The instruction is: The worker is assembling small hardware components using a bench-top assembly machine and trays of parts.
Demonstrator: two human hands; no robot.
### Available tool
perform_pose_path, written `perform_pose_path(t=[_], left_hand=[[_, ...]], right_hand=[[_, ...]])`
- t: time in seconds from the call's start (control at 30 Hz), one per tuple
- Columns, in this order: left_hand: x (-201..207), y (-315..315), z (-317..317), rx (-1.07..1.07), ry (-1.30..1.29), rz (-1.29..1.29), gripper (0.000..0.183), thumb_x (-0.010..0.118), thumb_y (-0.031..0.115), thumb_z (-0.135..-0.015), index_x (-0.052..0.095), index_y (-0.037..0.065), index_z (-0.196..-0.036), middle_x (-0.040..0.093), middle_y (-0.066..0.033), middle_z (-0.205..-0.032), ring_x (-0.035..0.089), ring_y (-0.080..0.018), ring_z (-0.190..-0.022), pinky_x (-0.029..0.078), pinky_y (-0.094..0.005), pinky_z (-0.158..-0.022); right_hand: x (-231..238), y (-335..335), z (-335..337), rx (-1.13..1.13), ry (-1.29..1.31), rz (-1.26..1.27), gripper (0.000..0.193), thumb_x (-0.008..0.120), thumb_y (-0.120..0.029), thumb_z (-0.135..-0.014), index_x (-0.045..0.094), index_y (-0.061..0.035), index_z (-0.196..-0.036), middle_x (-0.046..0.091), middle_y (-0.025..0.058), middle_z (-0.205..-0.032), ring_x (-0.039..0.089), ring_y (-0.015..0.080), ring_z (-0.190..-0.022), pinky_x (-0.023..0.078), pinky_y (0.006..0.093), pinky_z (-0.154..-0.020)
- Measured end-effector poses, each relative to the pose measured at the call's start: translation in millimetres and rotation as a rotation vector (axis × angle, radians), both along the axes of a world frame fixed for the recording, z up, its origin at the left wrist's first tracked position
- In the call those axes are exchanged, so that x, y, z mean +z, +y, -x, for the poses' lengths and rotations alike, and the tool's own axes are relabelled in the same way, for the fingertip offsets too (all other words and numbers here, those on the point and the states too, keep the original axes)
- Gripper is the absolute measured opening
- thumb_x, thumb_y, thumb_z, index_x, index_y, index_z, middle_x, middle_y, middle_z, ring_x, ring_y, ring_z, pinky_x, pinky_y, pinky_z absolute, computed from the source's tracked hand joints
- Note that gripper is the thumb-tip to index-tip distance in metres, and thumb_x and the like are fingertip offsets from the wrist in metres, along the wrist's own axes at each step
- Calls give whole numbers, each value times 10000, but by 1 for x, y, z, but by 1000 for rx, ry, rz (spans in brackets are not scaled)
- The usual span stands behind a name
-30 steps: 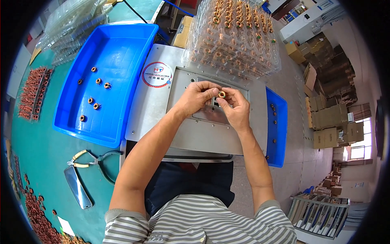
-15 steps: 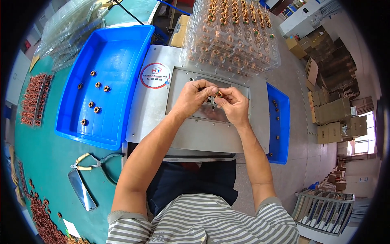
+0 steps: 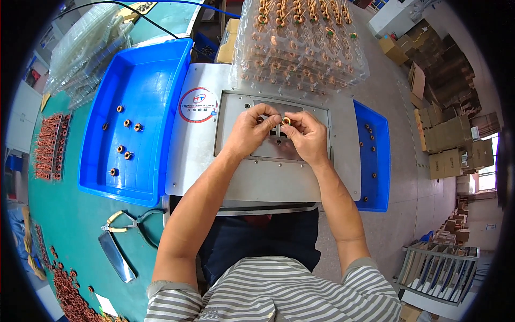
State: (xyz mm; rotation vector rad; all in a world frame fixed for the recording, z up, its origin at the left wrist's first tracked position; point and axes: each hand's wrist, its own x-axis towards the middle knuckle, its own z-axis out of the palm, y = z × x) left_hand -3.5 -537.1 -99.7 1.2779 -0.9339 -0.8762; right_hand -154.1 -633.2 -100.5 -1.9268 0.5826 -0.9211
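A person's right hand (image 3: 311,138) pinches a small copper-coloured ring (image 3: 287,121) above a metal machine top (image 3: 257,180); the left hand (image 3: 248,131), thumb and forefinger close together, sits just beside it, any grip unclear; blue bins (image 3: 142,75) holding coils (image 3: 120,149) flank the machine; pliers (image 3: 122,229) and a phone (image 3: 116,256) lie on the green desk (image 3: 75,214); clear trays (image 3: 303,59) stand stacked beyond.

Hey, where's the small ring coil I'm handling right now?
In the head view, the ring coil is just above and right of centre, pinched in the right hand, beside the left hand, over the metal machine top.
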Motion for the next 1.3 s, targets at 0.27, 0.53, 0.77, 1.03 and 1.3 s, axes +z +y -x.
perform_pose_path(t=[0.27,0.53,0.77,1.03,1.3], left_hand=[[-10,-5,0,52,-184,79,173,677,173,-882,643,3,-893,615,-36,-723,507,-90,-612,417,-259,-544],[-10,-6,0,25,-169,69,208,675,182,-878,623,-20,-876,615,-41,-731,507,-90,-629,422,-256,-569],[-9,-6,0,88,10,126,203,664,187,-918,651,2,-1001,642,-19,-802,504,-74,-640,440,-242,-589],[2,1,0,36,-257,145,146,714,108,-845,689,44,-975,635,-45,-824,551,-112,-632,462,-265,-587],[0,2,0,82,-397,217,64,684,36,-802,631,24,-836,604,-99,-781,607,-270,-674,487,-342,-603]], right_hand=[[9,-2,5,80,111,93,247,722,47,-795,667,16,-1034,642,67,-964,653,121,-802,555,244,-707],[10,-3,4,112,58,73,229,740,41,-763,670,9,-979,664,68,-883,669,145,-767,548,264,-663],[-1,2,3,31,-150,-131,222,731,20,-816,607,9,-1000,662,58,-900,654,116,-802,551,243,-682],[-3,2,2,61,-137,-205,242,727,12,-827,605,13,-1035,667,60,-913,642,105,-819,536,233,-717],[-3,5,1,75,-13,-240,210,713,17,-830,635,21,-1025,673,56,-861,631,80,-703,526,215,-557]])
